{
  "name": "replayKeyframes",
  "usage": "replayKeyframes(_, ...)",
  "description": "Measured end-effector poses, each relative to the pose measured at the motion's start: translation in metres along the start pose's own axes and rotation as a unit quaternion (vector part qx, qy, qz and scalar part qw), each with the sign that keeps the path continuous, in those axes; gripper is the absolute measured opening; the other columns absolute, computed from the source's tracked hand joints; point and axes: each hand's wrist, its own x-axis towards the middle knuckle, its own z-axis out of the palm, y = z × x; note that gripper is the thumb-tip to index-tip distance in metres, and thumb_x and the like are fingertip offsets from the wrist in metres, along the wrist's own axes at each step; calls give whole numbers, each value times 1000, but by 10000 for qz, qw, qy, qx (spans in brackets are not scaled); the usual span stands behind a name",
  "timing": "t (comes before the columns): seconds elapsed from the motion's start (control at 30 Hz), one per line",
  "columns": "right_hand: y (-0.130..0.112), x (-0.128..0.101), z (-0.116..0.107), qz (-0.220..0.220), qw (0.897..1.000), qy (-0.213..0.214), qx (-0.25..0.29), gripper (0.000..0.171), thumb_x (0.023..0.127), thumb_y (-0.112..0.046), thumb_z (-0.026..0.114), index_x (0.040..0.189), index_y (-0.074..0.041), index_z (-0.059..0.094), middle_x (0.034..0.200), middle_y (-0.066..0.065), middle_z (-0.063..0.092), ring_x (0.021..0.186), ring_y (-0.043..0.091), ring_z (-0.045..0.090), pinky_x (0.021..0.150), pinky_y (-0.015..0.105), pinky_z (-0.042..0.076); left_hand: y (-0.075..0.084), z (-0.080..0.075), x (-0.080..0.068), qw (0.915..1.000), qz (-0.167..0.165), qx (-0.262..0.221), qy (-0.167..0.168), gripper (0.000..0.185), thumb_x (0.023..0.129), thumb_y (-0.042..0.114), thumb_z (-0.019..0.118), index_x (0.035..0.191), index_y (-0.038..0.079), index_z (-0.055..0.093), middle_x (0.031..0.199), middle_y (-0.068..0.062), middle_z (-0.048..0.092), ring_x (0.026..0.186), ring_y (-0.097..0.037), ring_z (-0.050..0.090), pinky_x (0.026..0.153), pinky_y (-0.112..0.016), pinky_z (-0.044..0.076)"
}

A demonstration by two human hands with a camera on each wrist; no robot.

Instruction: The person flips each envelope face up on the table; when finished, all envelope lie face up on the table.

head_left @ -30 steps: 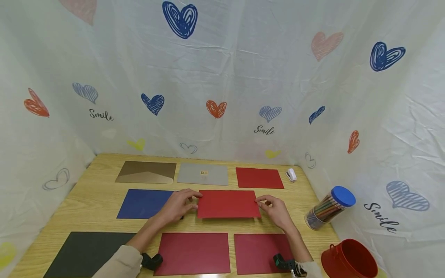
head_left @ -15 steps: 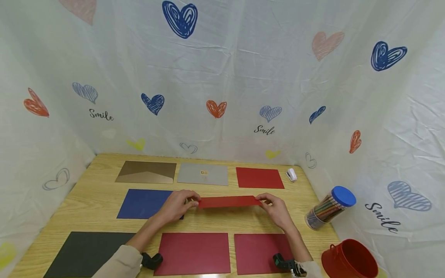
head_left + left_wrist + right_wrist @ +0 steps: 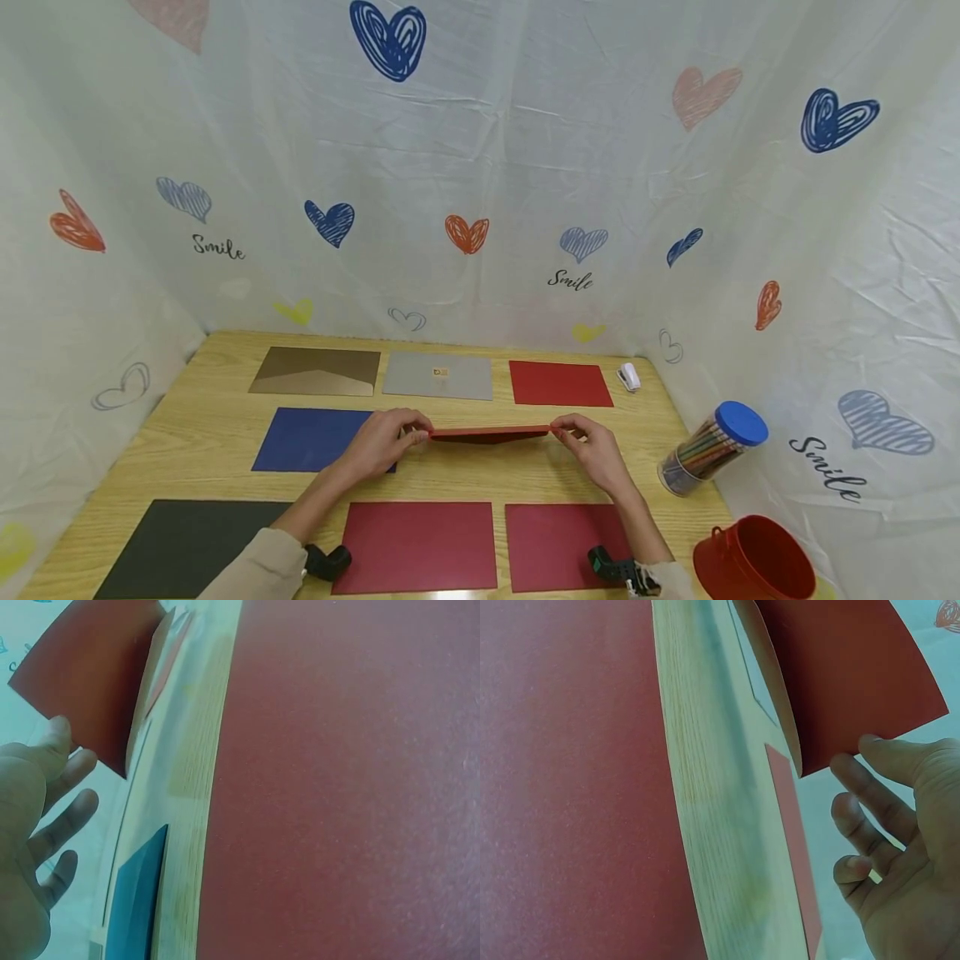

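Note:
A thin red envelope point(image 3: 489, 432) hangs over the middle of the table, seen nearly edge-on in the head view. Its darker underside has a shallow pointed flap outline. At its left end, my left hand point(image 3: 387, 443) pinches the edge between thumb and forefinger. My right hand point(image 3: 594, 454) pinches the opposite end the same way. In the left wrist view the envelope point(image 3: 90, 667) stands tilted and slightly bowed, the other fingers spread loosely. From the right wrist, the envelope point(image 3: 847, 675) shows a curved lower edge above the wooden table point(image 3: 705, 787).
Behind lie a gold envelope point(image 3: 318, 371), a grey one point(image 3: 450, 377) and a red one point(image 3: 561, 383). A blue envelope point(image 3: 311, 439), a black sheet point(image 3: 195, 542) and two dark red sheets point(image 3: 420, 546) lie nearer. At right stand a pencil jar point(image 3: 708, 450) and red bucket point(image 3: 750, 558).
The red envelope has tilted from showing its broad red face to nearly edge-on, its darker underside now in sight. Both hands keep their grip at its ends, barely shifting.

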Motion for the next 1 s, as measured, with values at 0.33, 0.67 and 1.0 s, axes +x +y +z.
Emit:
replayKeyframes(0.33,-1,2,1,-16,9998,179,-44,8,96,-23,71,103,-20,74,94,-2,73,84,13,62,65,28,50,-1,1,1,9997,92,-11,209,8,97,27,69,101,23,74,99,10,69,83,-4,61,69,-25,50)
replayKeyframes(0.67,-2,2,3,48,9997,238,-16,8,94,-24,73,101,-20,75,91,-3,72,83,13,61,64,27,49,0,0,2,9984,-89,-524,202,11,99,29,66,104,24,73,95,13,69,87,-8,62,71,-26,50)
replayKeyframes(1.0,-3,2,6,191,9996,207,-18,12,93,-20,74,106,-18,75,94,-2,71,83,15,60,64,26,47,1,4,4,9987,-240,-416,180,4,96,24,70,99,22,73,87,14,67,78,-3,60,68,-25,49)
